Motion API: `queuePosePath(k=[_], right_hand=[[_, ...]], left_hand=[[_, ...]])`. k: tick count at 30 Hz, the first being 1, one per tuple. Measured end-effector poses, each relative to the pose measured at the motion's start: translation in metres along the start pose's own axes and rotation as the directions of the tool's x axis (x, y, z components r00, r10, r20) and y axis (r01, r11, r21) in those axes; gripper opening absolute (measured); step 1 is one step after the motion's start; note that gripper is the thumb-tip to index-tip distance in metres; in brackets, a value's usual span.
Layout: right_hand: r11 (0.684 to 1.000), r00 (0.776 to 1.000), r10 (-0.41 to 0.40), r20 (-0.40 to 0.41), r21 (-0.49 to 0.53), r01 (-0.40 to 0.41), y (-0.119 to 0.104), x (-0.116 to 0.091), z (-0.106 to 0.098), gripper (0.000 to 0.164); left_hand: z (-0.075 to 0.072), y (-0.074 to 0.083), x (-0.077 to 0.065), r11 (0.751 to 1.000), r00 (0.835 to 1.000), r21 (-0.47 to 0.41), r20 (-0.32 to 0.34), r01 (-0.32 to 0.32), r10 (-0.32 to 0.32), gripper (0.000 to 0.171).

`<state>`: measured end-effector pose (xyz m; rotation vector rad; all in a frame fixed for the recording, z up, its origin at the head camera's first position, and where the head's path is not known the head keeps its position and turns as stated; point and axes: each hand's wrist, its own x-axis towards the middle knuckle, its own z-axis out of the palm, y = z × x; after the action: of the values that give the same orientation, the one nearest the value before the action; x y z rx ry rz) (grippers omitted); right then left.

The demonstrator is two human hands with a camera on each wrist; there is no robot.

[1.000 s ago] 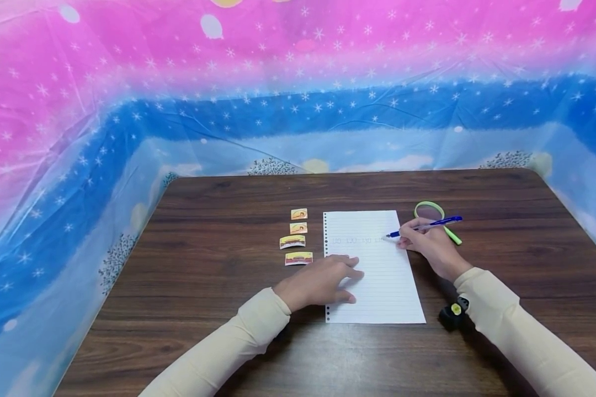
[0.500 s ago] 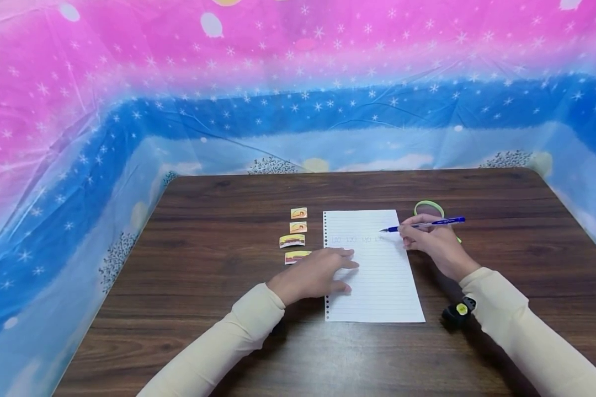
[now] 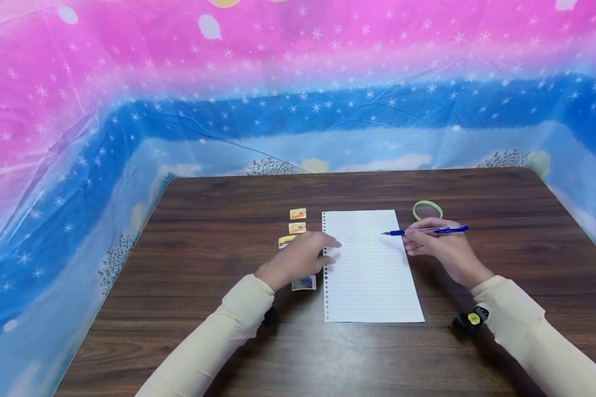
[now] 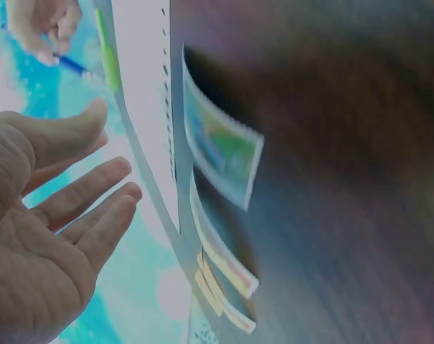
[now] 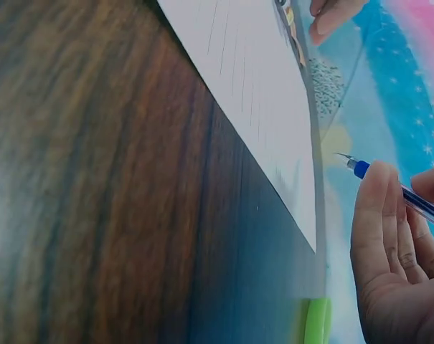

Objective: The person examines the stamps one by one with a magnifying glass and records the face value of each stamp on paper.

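A sheet of lined paper [image 3: 372,281] with punched holes along its left side lies on the table, bearing a faint row of handwritten figures. My right hand [image 3: 439,245] pinches a blue pen [image 3: 449,229] at the sheet's right edge; the right wrist view shows its tip [image 5: 343,155] raised off the paper. My left hand [image 3: 300,256], fingers loosely extended and holding nothing, hovers over the left margin and nearby stamps. Small orange stamps [image 3: 298,214] lie beyond it, a yellow stamp [image 3: 286,241] is partly covered, and a bluish stamp [image 3: 304,283] lies nearer me.
A green-rimmed magnifying glass [image 3: 414,210] rests beyond my right hand, which hides its handle in the head view. The dark wooden table [image 3: 203,231] meets a pink and blue snowflake-patterned cloth [image 3: 278,116] at the back and left.
My left hand has lifted and moved left off the paper's middle, uncovering the bluish stamp and covering part of the yellow ones. My right hand has drawn back slightly right with the pen.
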<state>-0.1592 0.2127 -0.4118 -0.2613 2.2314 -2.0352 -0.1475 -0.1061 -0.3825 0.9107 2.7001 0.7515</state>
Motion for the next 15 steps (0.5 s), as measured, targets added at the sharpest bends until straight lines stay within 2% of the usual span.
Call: queuePosePath(k=[4, 10, 15], right_hand=[[1.0, 0.999, -0.025, -0.031, 0.002, 0.025, 0.0, -0.004, -0.004, 0.027], [0.987, 0.998, -0.067, -0.02, 0.144, 0.07, -0.001, -0.009, -0.01, 0.025], [0.998, 0.995, -0.037, -0.097, 0.037, 0.04, -0.004, -0.013, -0.013, 0.028]], left_hand=[[-0.009, -0.008, 0.002, 0.999, 0.998, -0.005, -0.049, 0.034, -0.034, 0.031], [-0.02, -0.025, 0.006, 0.996, 0.988, 0.01, -0.125, 0.088, -0.086, 0.03], [-0.029, -0.037, 0.009, 0.988, 0.972, -0.003, -0.182, 0.152, -0.15, 0.031]])
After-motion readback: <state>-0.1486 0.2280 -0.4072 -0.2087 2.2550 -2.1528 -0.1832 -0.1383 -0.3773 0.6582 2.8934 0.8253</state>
